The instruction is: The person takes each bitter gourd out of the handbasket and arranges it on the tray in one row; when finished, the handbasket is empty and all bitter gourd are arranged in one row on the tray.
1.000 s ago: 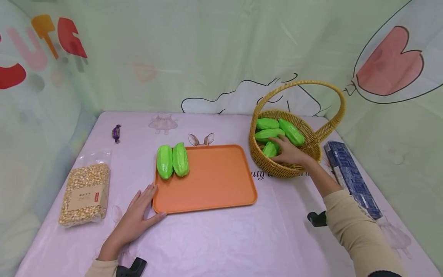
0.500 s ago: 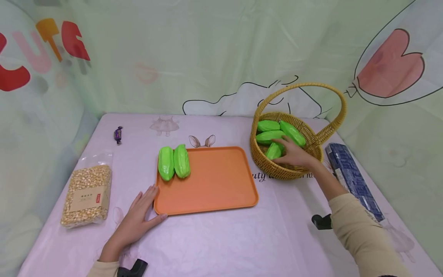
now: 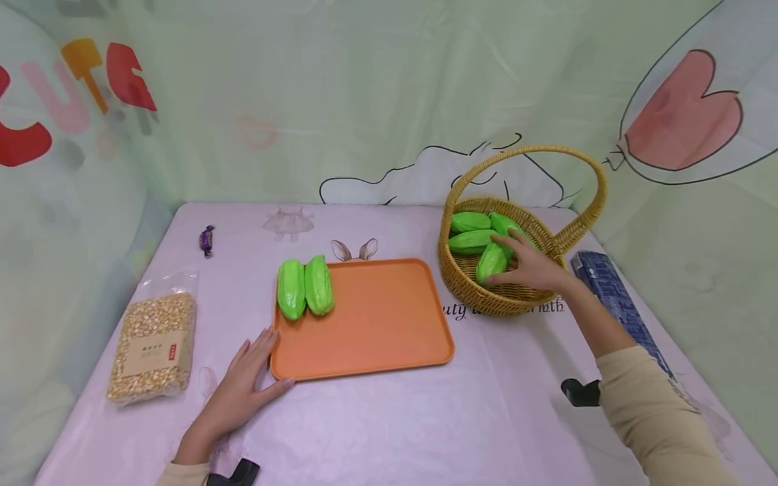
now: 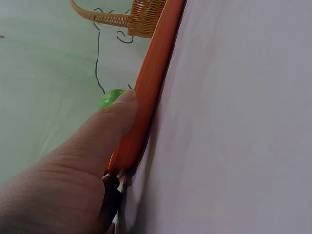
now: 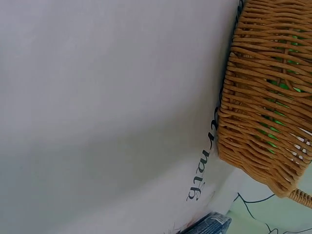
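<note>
Two bright green ridged gourds [image 3: 292,290] lie side by side on the upper left of the orange tray [image 3: 389,324]. My left hand [image 3: 237,385] rests at the tray's lower left corner, fingers straight along the left rim and thumb touching the front rim; in the left wrist view its thumb [image 4: 114,122] lies against the tray's edge. Inside the wicker basket [image 3: 452,280], my right hand [image 3: 529,264] holds a green gourd [image 3: 491,262] between thumb and fingers. Several other gourds [image 3: 471,241] lie behind it in the basket. The right wrist view shows only the basket's outside wall, not the hand.
A bag of corn kernels [image 3: 154,344] lies at the left, with a purple wrapped candy [image 3: 206,241] behind it. A dark blue patterned box [image 3: 614,297] lies right of the basket, partly behind the right forearm. The basket's tall handle [image 3: 598,182] arches above it.
My right hand has shifted slightly right inside the basket, and the gourd in its grip has moved right with it. The left hand and tray stay where they were.
</note>
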A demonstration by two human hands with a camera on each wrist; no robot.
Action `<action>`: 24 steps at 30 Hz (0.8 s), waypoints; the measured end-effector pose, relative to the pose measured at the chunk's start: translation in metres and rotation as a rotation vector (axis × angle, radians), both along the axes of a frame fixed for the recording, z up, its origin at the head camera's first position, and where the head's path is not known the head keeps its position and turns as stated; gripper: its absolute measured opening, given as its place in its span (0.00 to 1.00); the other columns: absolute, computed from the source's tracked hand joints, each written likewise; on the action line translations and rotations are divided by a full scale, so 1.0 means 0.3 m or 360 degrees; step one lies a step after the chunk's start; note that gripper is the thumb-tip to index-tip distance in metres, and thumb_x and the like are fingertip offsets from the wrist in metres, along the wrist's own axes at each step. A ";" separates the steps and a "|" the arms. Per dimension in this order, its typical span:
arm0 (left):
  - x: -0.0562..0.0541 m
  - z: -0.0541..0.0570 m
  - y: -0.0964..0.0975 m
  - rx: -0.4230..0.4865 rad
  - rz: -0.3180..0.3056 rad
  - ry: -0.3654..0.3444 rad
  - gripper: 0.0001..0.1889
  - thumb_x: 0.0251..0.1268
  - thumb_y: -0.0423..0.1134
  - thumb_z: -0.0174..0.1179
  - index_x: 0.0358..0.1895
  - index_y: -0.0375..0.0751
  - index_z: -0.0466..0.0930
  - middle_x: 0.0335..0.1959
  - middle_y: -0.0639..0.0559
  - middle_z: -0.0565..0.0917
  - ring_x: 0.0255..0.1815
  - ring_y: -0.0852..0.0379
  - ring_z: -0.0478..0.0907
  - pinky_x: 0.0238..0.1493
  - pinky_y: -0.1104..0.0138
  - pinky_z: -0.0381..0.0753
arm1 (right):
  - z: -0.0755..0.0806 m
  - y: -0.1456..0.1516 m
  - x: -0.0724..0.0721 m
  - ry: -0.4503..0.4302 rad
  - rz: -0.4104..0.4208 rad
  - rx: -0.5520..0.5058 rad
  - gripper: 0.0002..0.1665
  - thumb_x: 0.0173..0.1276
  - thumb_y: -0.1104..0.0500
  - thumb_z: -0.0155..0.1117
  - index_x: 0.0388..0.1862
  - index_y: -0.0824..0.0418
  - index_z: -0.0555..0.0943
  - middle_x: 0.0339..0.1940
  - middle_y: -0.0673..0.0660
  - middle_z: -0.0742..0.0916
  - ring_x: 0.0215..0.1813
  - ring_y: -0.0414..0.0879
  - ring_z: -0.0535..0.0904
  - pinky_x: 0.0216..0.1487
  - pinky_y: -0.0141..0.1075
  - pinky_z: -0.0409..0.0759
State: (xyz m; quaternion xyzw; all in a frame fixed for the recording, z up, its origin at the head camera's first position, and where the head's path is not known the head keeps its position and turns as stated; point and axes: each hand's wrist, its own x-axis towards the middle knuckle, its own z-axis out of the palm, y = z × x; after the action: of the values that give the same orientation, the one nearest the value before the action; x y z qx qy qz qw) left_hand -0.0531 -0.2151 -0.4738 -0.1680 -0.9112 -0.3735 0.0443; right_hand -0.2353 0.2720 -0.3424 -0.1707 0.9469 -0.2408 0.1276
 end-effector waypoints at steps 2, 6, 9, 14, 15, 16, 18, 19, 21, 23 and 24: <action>0.001 -0.001 0.000 -0.0002 0.0003 0.0008 0.42 0.61 0.51 0.63 0.71 0.30 0.56 0.71 0.37 0.59 0.73 0.42 0.49 0.73 0.62 0.34 | 0.008 -0.001 0.004 0.0012 0.0008 0.0005 0.57 0.57 0.47 0.72 0.75 0.67 0.51 0.73 0.73 0.40 0.69 0.77 0.41 0.60 0.73 0.50; 0.002 0.000 0.000 -0.0001 0.0006 0.0025 0.42 0.61 0.51 0.64 0.71 0.29 0.56 0.71 0.36 0.59 0.73 0.42 0.50 0.73 0.62 0.34 | 0.024 -0.002 0.017 0.0024 0.0012 0.0014 0.57 0.57 0.48 0.72 0.74 0.67 0.52 0.73 0.73 0.40 0.70 0.76 0.40 0.60 0.73 0.50; 0.002 0.001 0.000 -0.0002 0.0009 0.0029 0.42 0.61 0.50 0.64 0.71 0.29 0.57 0.70 0.36 0.60 0.72 0.41 0.50 0.73 0.61 0.35 | 0.040 -0.008 0.024 0.0055 0.0026 0.0020 0.56 0.56 0.49 0.73 0.74 0.67 0.53 0.73 0.73 0.41 0.70 0.75 0.40 0.60 0.74 0.50; 0.004 0.003 -0.001 -0.0008 0.0015 0.0023 0.42 0.60 0.50 0.64 0.71 0.29 0.57 0.70 0.36 0.60 0.72 0.41 0.50 0.73 0.61 0.35 | 0.065 -0.022 0.035 0.0088 0.0052 0.0038 0.56 0.55 0.48 0.74 0.74 0.66 0.53 0.74 0.72 0.42 0.71 0.74 0.38 0.59 0.75 0.48; 0.004 0.004 0.000 -0.0008 0.0015 0.0015 0.42 0.61 0.50 0.64 0.71 0.29 0.57 0.70 0.36 0.60 0.72 0.41 0.50 0.73 0.62 0.34 | 0.069 -0.025 0.037 0.0088 0.0052 0.0042 0.57 0.55 0.48 0.74 0.74 0.65 0.53 0.74 0.71 0.42 0.71 0.73 0.38 0.59 0.75 0.48; 0.003 0.004 0.000 -0.0007 0.0013 0.0009 0.42 0.61 0.50 0.64 0.71 0.29 0.56 0.70 0.36 0.60 0.72 0.41 0.50 0.73 0.62 0.34 | 0.073 -0.028 0.039 0.0086 0.0052 0.0044 0.57 0.55 0.48 0.74 0.74 0.65 0.53 0.74 0.71 0.42 0.71 0.73 0.38 0.59 0.75 0.47; 0.003 0.005 0.000 -0.0006 0.0010 -0.0007 0.42 0.61 0.50 0.64 0.71 0.29 0.56 0.71 0.36 0.59 0.73 0.41 0.50 0.73 0.62 0.34 | 0.080 -0.033 0.043 0.0088 0.0059 0.0050 0.57 0.55 0.47 0.74 0.74 0.65 0.53 0.74 0.71 0.42 0.71 0.73 0.38 0.59 0.74 0.48; 0.002 0.006 0.001 -0.0005 0.0009 -0.0013 0.42 0.61 0.50 0.64 0.71 0.30 0.56 0.71 0.36 0.59 0.73 0.41 0.49 0.73 0.62 0.34 | 0.083 -0.035 0.044 0.0095 0.0063 0.0049 0.57 0.55 0.47 0.74 0.74 0.65 0.54 0.74 0.71 0.42 0.71 0.73 0.38 0.60 0.74 0.48; 0.001 0.006 0.000 -0.0003 0.0005 -0.0015 0.42 0.61 0.50 0.64 0.71 0.30 0.56 0.71 0.36 0.59 0.73 0.41 0.49 0.73 0.62 0.34 | 0.089 -0.043 0.048 0.0100 0.0082 0.0040 0.57 0.55 0.47 0.74 0.74 0.64 0.54 0.75 0.70 0.42 0.71 0.73 0.40 0.60 0.74 0.49; 0.002 0.006 0.001 0.0001 0.0005 -0.0012 0.42 0.61 0.50 0.64 0.71 0.30 0.56 0.71 0.36 0.60 0.73 0.41 0.50 0.73 0.62 0.34 | 0.094 -0.052 0.052 0.0111 0.0105 0.0022 0.56 0.55 0.48 0.74 0.74 0.65 0.55 0.75 0.69 0.43 0.71 0.73 0.42 0.60 0.73 0.51; 0.002 0.006 0.001 0.0002 0.0006 -0.0010 0.42 0.61 0.50 0.64 0.71 0.30 0.56 0.71 0.36 0.60 0.73 0.41 0.50 0.73 0.62 0.34 | 0.096 -0.056 0.053 0.0121 0.0123 0.0006 0.56 0.55 0.48 0.75 0.74 0.65 0.55 0.75 0.69 0.43 0.71 0.73 0.43 0.60 0.72 0.53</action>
State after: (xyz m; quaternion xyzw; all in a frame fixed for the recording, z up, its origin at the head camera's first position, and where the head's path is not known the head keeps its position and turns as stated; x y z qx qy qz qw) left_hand -0.0526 -0.2149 -0.4720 -0.1651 -0.9114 -0.3745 0.0422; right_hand -0.2193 0.2552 -0.3137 -0.2159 0.9442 -0.2272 0.1010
